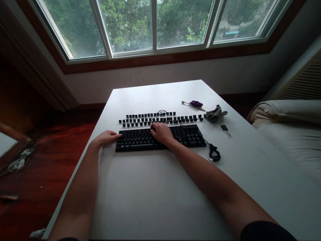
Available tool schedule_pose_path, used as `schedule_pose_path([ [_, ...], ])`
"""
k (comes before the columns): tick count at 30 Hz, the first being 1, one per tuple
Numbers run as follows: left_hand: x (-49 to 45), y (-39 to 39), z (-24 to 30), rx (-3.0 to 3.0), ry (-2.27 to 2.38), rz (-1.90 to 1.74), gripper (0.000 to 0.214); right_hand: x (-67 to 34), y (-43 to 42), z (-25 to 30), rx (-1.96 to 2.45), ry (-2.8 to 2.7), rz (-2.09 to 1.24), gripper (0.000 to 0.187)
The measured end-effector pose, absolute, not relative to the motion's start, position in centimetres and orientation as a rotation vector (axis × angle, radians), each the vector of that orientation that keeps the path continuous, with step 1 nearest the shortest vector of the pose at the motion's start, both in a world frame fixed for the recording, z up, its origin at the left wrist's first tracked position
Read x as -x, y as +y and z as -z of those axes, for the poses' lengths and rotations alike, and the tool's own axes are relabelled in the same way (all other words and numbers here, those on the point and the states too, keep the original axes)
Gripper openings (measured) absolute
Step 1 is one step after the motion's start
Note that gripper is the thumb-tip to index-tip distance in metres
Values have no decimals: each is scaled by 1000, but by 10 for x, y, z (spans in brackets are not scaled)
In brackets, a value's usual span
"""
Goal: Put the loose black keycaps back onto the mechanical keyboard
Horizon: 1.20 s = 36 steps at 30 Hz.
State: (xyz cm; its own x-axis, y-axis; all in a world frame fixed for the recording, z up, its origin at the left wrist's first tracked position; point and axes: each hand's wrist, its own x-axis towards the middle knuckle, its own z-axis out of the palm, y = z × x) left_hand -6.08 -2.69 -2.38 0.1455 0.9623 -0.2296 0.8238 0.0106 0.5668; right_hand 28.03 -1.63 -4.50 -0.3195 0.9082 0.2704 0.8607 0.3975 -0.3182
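A black keyboard point(136, 139) lies flat on the white table, its right end toward the number pad. At its upper left corner, my left hand point(108, 137) grips the edge between thumb and fingers. My right hand point(162, 132) rests over the middle of the keyboard, fingers bent and thumb close to the index finger at the upper keys. Whatever is between those fingertips is too small to make out. Just beyond the keyboard, loose black keycaps point(145, 120) stand in rows. The keyboard's bundled cable point(214, 153) lies off its right end.
On the right of the white table point(159, 193) are a grey crumpled cloth point(215, 114), a small black object with a clear end point(225, 128), and a brush point(188, 103) beside a purple item point(196, 103). A pale cushioned seat point(306, 147) adjoins the right; windows stand ahead.
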Motion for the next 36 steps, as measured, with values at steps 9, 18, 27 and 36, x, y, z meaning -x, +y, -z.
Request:
schedule_pose_path([
  [9, 62, -13, 38, -1852, 1935, -531, 51, -274, -17, 45, 1544, -2249, -151, 21],
  [18, 42, 2, 64, -1804, 2056, -998, 30, -273, -18, 42, 1533, -2256, -165, 21],
  [27, 47, 0, 72, -1772, 1908, -998, 29, -246, -15, 30, 1366, -2341, -126, 19],
  [36, 60, -2, 70, -1852, 1733, -970, 33, -175, 22, 20, 1104, -2551, -66, 19],
])
